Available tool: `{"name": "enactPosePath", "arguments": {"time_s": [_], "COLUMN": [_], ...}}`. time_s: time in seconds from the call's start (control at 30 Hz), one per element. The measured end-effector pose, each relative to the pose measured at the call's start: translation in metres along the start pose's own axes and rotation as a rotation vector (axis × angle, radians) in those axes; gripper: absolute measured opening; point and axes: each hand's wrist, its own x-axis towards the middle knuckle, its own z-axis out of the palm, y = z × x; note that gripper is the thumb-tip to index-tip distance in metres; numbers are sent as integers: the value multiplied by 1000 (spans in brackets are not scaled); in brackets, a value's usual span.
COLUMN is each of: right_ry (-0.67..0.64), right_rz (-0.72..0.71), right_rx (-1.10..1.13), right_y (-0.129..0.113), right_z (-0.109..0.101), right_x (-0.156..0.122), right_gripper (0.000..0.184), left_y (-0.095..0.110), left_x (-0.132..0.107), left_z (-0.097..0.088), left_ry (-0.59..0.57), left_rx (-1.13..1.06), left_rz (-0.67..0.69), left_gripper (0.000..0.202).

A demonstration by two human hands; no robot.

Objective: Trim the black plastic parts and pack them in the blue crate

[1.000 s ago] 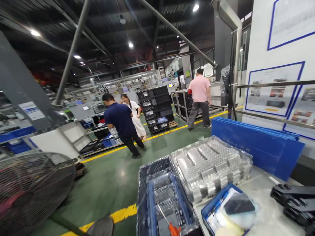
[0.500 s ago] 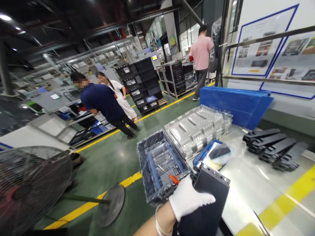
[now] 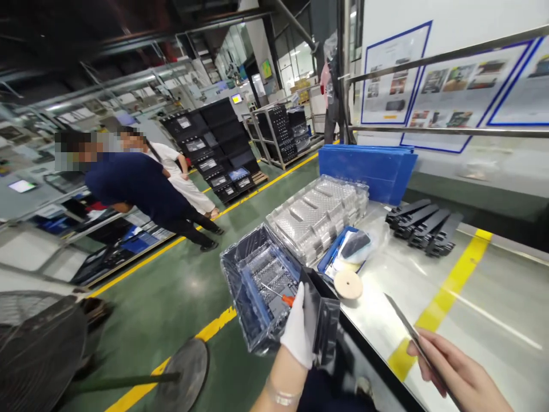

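My left hand, in a white glove, grips a flat black panel held on edge at the table's near corner, just beside a plastic-lined dark crate with an orange-handled screwdriver lying in it. My bare right hand pinches a long thin metal blade above the steel table, close to its yellow stripe.
On the table lie a stack of clear blister trays, a small blue tray, a round beige disc, black brackets and blue sheets. Two people stand in the green aisle. A floor fan is at left.
My view has dropped and turned right. The left hand has turned the black panel on edge. The right hand with the blade has come into view.
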Motion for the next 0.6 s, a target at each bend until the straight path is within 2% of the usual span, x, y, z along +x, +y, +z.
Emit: {"name": "enactPosePath", "arguments": {"time_s": [0.07,0.13,0.2,0.27,0.37,0.43,0.53,0.6], "right_ry": [74,128,115,59,-2,48,218,232], "right_rz": [-278,-567,-733,-813,-865,-844,-695,-589], "right_rx": [-29,-107,-149,-165,-195,-207,-210,-213], "right_y": [-39,-75,-101,-114,-114,-106,-90,-83], "right_z": [0,-1,-1,1,4,3,-5,-12], "right_x": [-8,-13,-16,-16,-12,-10,-12,-18], "right_gripper": [32,29,34,39,42,41,33,28], "left_y": [-9,-18,-24,-24,-16,-8,1,5], "left_x": [3,3,2,-2,-10,-15,-21,-22], "left_z": [1,4,8,15,28,33,30,25], "left_ry": [4,-10,-34,-70,-145,-160,-135,-69], "left_rx": [-14,-9,-10,-40,-173,-268,-408,-551], "left_rz": [-27,-48,-50,-38,-28,-9,7,19], "left_gripper": [99,99,98,97,90,82,68,55]}}
